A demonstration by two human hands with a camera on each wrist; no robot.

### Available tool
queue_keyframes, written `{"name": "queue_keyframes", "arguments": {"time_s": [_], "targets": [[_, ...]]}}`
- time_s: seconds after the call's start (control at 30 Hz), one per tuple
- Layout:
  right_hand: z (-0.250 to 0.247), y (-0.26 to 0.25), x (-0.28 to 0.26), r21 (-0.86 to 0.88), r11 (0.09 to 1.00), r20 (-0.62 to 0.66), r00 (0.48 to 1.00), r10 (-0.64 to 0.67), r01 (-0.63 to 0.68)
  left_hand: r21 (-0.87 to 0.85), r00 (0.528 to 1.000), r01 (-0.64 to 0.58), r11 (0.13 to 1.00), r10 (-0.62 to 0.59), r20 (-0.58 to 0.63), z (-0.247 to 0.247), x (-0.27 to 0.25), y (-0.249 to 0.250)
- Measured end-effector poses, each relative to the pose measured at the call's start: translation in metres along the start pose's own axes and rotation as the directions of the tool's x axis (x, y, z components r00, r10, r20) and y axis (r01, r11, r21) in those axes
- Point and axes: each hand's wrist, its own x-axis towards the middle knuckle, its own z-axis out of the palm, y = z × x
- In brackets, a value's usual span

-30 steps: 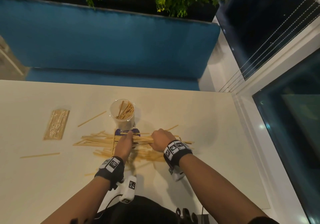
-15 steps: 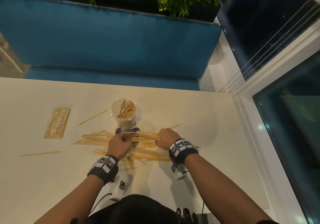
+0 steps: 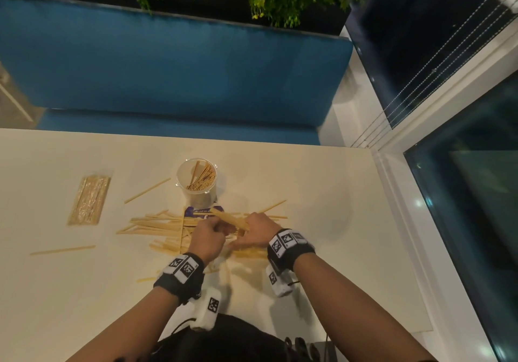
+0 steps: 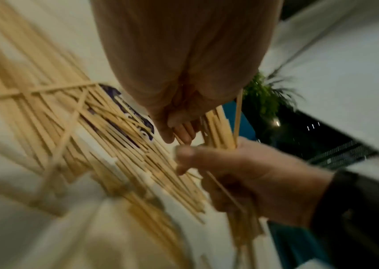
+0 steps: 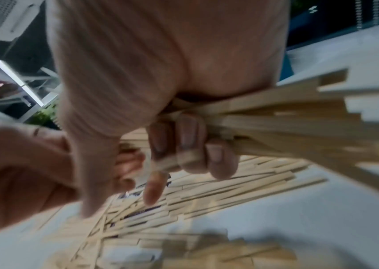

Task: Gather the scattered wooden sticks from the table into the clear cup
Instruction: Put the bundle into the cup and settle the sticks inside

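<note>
The clear cup (image 3: pixel 196 183) stands upright on the cream table (image 3: pixel 322 221), with several wooden sticks inside it. Just in front of it lies a loose pile of wooden sticks (image 3: pixel 157 225). My right hand (image 3: pixel 256 228) grips a bundle of sticks (image 3: pixel 229 219) raised off the pile; its fingers (image 5: pixel 190 143) curl round the bundle (image 5: pixel 276 123). My left hand (image 3: pixel 208 234) is curled at the bundle's left end, and its fingertips (image 4: pixel 179 133) pinch sticks there (image 4: pixel 220 127). Both wrist views are blurred.
A purple-and-white packet (image 3: pixel 202 211) lies under the pile beside the cup. A flat clear packet of sticks (image 3: pixel 89 200) lies at the left. Single sticks (image 3: pixel 147 190) (image 3: pixel 63 249) lie apart. A blue bench (image 3: pixel 168 67) runs behind the table; a window (image 3: pixel 462 221) is on the right.
My hands have drawn together and lifted a bundle of sticks off the pile; it now sits tilted between them. The cup has not moved.
</note>
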Motion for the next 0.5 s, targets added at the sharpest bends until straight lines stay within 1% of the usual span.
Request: {"name": "queue_keyframes", "arguments": {"time_s": [0.07, 0.1, 0.13, 0.23, 0.27, 0.33, 0.4, 0.43, 0.5], "targets": [[0.004, -0.004, 0.001, -0.065, 0.998, -0.02, 1.0, 0.003, -0.004, -0.195, 0.998, 0.062, 0.979, -0.065, -0.011, 0.004, 0.002, 0.001], [0.006, -0.005, 0.002, -0.091, 0.996, -0.024, 1.0, 0.003, -0.005, -0.264, 0.995, 0.082, 0.961, -0.092, -0.025, 0.004, 0.002, 0.003], [0.008, -0.005, 0.003, -0.116, 0.993, -0.021, 1.0, 0.0, -0.002, -0.306, 0.992, 0.089, 0.948, -0.111, -0.055, 0.003, 0.001, 0.005], [0.008, -0.005, -0.001, -0.23, 0.973, 0.022, 1.0, -0.015, 0.019, -0.341, 0.97, 0.095, 0.935, -0.163, -0.179, -0.006, 0.0, 0.007], [0.006, -0.004, -0.003, -0.255, 0.967, 0.024, 1.0, -0.018, 0.023, -0.38, 0.957, 0.107, 0.919, -0.198, -0.21, -0.01, 0.002, 0.008], [0.0, -0.001, -0.006, -0.265, 0.964, 0.017, 0.999, -0.029, 0.033, -0.472, 0.927, 0.16, 0.867, -0.296, -0.229, -0.017, 0.007, 0.007], [-0.004, 0.0, -0.009, -0.266, 0.962, 0.022, 0.998, -0.059, 0.062, -0.562, 0.911, 0.218, 0.798, -0.373, -0.175, -0.021, 0.012, 0.008], [-0.006, -0.002, -0.009, -0.271, 0.959, 0.029, 0.997, -0.074, 0.079, -0.573, 0.916, 0.245, 0.782, -0.381, -0.127, -0.021, 0.014, 0.01], [-0.009, -0.007, -0.008, -0.315, 0.945, 0.04, 0.996, -0.076, 0.085, -0.572, 0.938, 0.279, 0.771, -0.345, -0.008, -0.018, 0.017, 0.012]]}}
